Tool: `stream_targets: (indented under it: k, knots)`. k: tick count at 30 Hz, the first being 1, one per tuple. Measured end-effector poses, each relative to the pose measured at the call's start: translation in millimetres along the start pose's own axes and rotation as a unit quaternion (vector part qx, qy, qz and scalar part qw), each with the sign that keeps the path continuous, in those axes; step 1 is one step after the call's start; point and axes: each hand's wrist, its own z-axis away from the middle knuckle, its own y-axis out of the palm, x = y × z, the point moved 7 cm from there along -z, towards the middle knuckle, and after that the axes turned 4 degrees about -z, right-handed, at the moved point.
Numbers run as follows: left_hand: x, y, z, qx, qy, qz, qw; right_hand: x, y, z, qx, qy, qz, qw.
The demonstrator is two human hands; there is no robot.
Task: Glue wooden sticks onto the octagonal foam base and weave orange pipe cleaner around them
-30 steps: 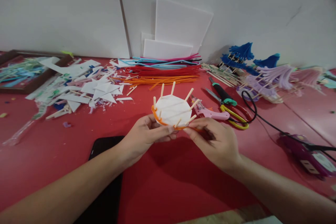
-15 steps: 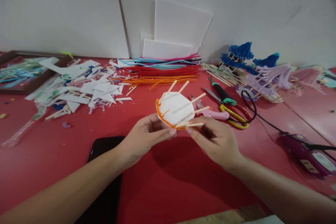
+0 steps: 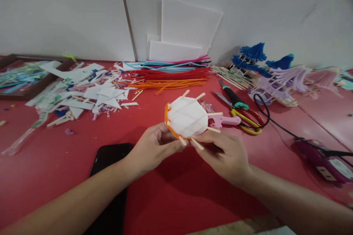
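Between both hands is a many-sided white board piece (image 3: 189, 117), tilted toward me, with several thin wooden sticks standing around its rim. An orange pipe cleaner (image 3: 172, 129) runs along its left and lower-left edge, against the sticks. My left hand (image 3: 158, 145) is closed on the lower left of the board, thumb in front near a lower stick. My right hand (image 3: 224, 154) is closed at the lower right edge, where the orange strip disappears under its fingertips; its curled fingers hide the rest of the strip.
Orange, red and blue pipe cleaners (image 3: 171, 75) lie at the back, below white boards (image 3: 190, 22). White scraps (image 3: 102, 91) cover the left. Scissors (image 3: 248, 121), pliers (image 3: 234, 97), a pink glue gun (image 3: 224, 120) and its black cable are right. A phone (image 3: 110, 191) lies beneath my left arm.
The board piece has tipped so its white face turns more toward me, and the sticks now point more outward. It has shifted slightly right and down. Both hands keep their hold.
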Motion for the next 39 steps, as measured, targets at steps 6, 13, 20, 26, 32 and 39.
stream_targets:
  k: [6,13,20,26,32,39]
  knots:
    - [2,0.6,0,-0.006,-0.018,0.002,1.0,-3,1,-1,0.001,0.001,0.011,1.0]
    - [10,-0.8,-2,0.005,-0.053,0.054,0.997,-6,-4,-4,-0.011,-0.005,0.021,1.0]
    - [13,-1.7,0,0.023,-0.063,0.09,0.994,-4,-5,-4,-0.007,-0.01,0.029,0.999]
    - [15,-0.9,0,0.025,-0.082,0.108,0.99,-5,-5,-4,-0.005,-0.004,0.023,1.0]
    - [15,-6.0,-2,-0.03,-0.096,0.137,0.985,-15,-2,-2,0.001,0.045,0.027,0.999]
    - [13,-16.8,-6,-0.08,-0.056,0.156,0.983,-12,16,5,0.084,0.029,-0.015,0.996]
